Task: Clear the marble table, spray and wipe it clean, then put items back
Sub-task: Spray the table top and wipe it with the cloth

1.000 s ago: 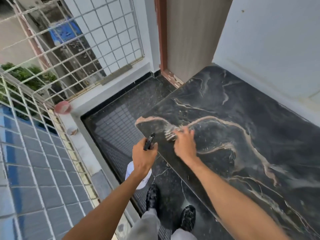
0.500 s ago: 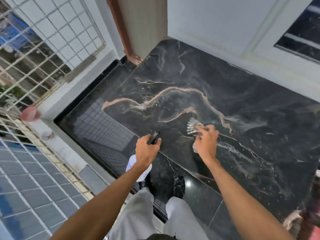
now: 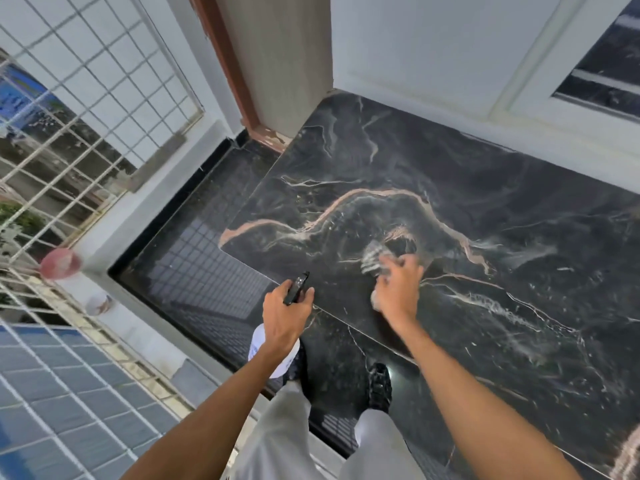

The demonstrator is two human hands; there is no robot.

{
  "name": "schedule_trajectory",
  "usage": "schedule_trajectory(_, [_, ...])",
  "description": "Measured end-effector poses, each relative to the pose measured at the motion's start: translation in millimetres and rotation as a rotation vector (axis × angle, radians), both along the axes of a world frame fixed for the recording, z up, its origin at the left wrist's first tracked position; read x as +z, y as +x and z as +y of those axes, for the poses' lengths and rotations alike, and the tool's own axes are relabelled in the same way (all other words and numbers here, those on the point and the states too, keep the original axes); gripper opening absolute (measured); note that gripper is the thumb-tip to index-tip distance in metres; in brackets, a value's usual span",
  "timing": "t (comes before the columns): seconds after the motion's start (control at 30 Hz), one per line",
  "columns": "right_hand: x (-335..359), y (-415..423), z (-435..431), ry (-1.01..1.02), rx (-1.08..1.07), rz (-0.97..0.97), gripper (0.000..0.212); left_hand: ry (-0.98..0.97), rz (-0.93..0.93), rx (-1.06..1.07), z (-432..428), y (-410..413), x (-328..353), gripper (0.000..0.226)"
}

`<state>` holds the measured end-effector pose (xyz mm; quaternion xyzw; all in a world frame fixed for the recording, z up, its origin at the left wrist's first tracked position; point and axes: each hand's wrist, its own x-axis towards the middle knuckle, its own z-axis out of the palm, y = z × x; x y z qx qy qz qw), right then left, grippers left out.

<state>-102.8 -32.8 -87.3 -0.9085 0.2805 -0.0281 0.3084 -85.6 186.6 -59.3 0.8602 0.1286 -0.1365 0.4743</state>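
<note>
The black marble table (image 3: 467,188) with pale pink veins fills the right half of the view, and its top is bare. My right hand (image 3: 398,289) presses a striped grey-white cloth (image 3: 372,259) flat on the marble near the front edge, blurred by motion. My left hand (image 3: 285,315) hovers over the table's front left edge, wrapped around a white spray bottle (image 3: 268,355) whose black nozzle (image 3: 297,287) points forward. Wet streaks show on the marble right of the cloth.
A white metal grille (image 3: 86,109) closes off the left side. A pink bowl (image 3: 59,263) and a small cup (image 3: 98,303) sit on the white ledge below it. A door frame (image 3: 263,64) and white wall back the table. My feet stand on dark glossy floor (image 3: 194,271).
My right hand has slid the cloth rightward and further onto the marble from the left corner. The view has swung right. My left hand still holds the bottle by the edge.
</note>
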Motion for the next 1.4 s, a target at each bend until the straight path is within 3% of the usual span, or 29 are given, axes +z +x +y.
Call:
schedule_trajectory(0.07, [4, 38, 0, -0.003, -0.260, 0.045, 0.042, -0.022, -0.007, -0.007, 18, 20, 1, 0.038])
schedule_trajectory(0.1, [7, 54, 14, -0.034, -0.270, 0.059, 0.043, -0.037, -0.009, -0.012, 26, 32, 2, 0.038])
schedule_trajectory(0.27, [4, 112, 97, -0.124, 0.340, -0.030, 0.046, -0.110, -0.040, -0.057, 64, 88, 4, 0.037])
schedule_trajectory(0.3, [5, 129, 90, -0.125, 0.295, -0.015, 0.045, -0.119, -0.046, -0.068, 70, 96, 5, 0.036])
schedule_trajectory(0.4, [6, 176, 72, -0.086, -0.107, 0.057, 0.043, -0.160, -0.052, -0.068, 86, 123, 7, 0.033])
schedule_trajectory(0.43, [6, 185, 82, -0.122, -0.080, 0.063, 0.045, -0.166, -0.053, -0.062, 90, 132, 7, 0.031])
schedule_trajectory(0.57, [0, 206, 133, -0.172, 0.381, -0.034, 0.048, -0.142, -0.056, -0.072, 99, 151, 4, 0.021])
schedule_trajectory(0.7, [5, 254, 125, -0.117, 0.108, 0.047, 0.045, -0.125, -0.074, -0.101, 107, 168, -1, 0.022])
schedule_trajectory(0.87, [0, 181, 180, -0.225, 0.445, -0.035, 0.056, -0.083, -0.073, -0.133, 108, 168, 1, 0.027])
schedule_trajectory(0.9, [-1, 164, 175, -0.202, 0.413, -0.028, 0.054, -0.080, -0.073, -0.131, 108, 167, 1, 0.026])
schedule_trajectory(1.0, [-5, 125, 155, -0.110, -0.026, 0.030, 0.050, -0.084, -0.085, -0.140, 111, 159, -4, 0.019])
schedule_trajectory(1.03, [-1, 112, 162, -0.126, -0.072, 0.045, 0.051, -0.099, -0.087, -0.146, 111, 154, -4, 0.013])
schedule_trajectory(1.17, [-1, 55, 194, -0.170, 0.237, 0.001, 0.053, -0.116, -0.038, -0.196, 105, 128, -12, 0.023])
schedule_trajectory(1.2, [0, 42, 183, -0.163, 0.189, 0.002, 0.052, -0.122, -0.030, -0.221, 101, 120, -12, 0.027])
schedule_trajectory(1.33, [4, -5, 128, -0.124, -0.368, 0.083, 0.051, -0.157, -0.022, -0.330, 77, 89, -6, 0.033])
schedule_trajectory(1.4, [10, -18, 135, -0.162, -0.280, 0.103, 0.053, -0.149, -0.028, -0.382, 58, 68, -2, 0.033])
